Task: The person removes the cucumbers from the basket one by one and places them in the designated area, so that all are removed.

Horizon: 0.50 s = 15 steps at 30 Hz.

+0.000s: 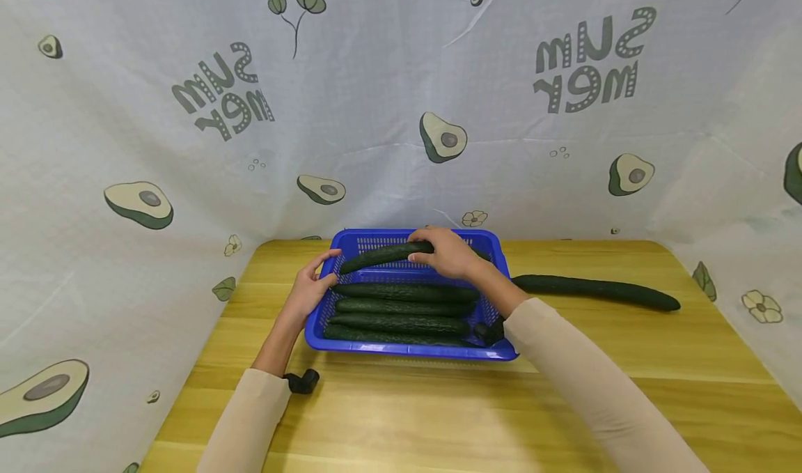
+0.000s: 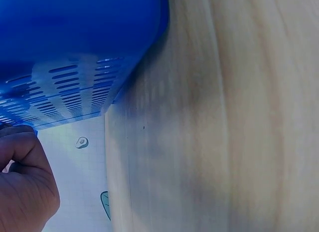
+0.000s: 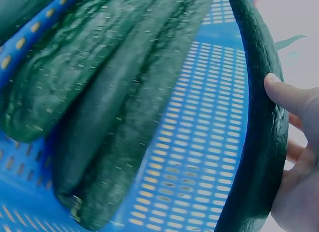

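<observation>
— In the right hand (image 1: 446,251)?
— A dark green cucumber (image 1: 382,256), grasped partway along, with the thumb on the near side and fingers (image 3: 295,151) around the other. Held lengthwise over the far side of a blue basket (image 1: 407,350), sloping down toward the left.
— And the left hand (image 1: 308,292)?
— At the basket's left end, gripping the rim with bent fingers.
— Inside the basket?
— Four more cucumbers (image 1: 404,307), side by side toward the near wall, all lengthwise from left to right. Bumpy skins in the right wrist view; slotted blue plastic beneath.
— Outside it?
— To the right, just beside the basket, a lone cucumber (image 1: 598,290), long and slightly curved, flat on the wooden bench (image 1: 388,417).
— Around the arms?
— Beige sleeves (image 1: 589,382), with a black device (image 1: 303,382) near the left wrist.
— Behind?
— A pale curtain (image 1: 376,97) printed with avocado halves, flowers and "summer" in mirrored letters.
</observation>
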Available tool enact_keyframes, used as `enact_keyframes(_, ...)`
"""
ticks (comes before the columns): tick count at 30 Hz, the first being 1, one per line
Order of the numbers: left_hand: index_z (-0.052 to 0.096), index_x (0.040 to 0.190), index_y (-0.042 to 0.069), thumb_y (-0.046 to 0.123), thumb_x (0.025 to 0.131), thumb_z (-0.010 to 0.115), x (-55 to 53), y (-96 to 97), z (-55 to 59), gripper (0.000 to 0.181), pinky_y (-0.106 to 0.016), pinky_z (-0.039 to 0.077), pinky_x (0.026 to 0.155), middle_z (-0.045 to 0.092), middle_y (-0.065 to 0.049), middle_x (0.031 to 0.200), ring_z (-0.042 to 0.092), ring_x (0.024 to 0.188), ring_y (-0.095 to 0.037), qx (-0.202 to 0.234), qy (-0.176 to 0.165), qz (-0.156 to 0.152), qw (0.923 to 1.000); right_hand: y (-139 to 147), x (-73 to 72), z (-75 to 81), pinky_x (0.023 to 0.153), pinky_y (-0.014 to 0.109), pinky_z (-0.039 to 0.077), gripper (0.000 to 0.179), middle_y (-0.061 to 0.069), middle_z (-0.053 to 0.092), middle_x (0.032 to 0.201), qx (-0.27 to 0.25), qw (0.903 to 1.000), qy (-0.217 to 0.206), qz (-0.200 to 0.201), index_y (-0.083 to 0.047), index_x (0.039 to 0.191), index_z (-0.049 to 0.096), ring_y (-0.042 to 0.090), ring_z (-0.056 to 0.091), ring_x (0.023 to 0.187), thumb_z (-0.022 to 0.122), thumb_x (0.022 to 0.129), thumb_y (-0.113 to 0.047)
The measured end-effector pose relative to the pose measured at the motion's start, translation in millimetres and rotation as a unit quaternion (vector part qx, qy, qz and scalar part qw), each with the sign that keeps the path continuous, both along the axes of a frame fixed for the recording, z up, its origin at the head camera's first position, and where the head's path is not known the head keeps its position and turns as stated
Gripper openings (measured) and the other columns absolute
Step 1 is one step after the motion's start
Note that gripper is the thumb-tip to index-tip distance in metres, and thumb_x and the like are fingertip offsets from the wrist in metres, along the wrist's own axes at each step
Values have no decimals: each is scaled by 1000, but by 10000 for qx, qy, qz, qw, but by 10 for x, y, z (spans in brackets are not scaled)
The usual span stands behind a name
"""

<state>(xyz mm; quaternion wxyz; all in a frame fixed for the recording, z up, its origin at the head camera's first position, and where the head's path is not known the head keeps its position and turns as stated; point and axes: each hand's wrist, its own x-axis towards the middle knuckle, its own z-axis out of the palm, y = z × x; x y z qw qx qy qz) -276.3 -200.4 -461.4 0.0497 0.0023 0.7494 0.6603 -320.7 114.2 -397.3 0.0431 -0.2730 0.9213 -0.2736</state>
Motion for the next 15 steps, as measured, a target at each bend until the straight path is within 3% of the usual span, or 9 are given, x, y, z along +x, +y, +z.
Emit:
enact_keyframes(9,53,150,27,4,97,54,21,5,20,58,-32,60,65,61,-31,135,70,80,-15,10,-78,-38,10000,154,90,270,111,56,44,47,13,61,144,-178,9998,127,-25,-11,143,60,36,53,137,65,102,-33)
enact_keyframes(15,53,150,27,5,97,55,16,3,9,58,-33,61,65,62,-32,134,71,82,-17,-42,-81,-38,10000,341,157,336,114,59,41,49,16,58,147,-344,9993,111,-115,-10,144,59,38,49,140,65,102,-32)
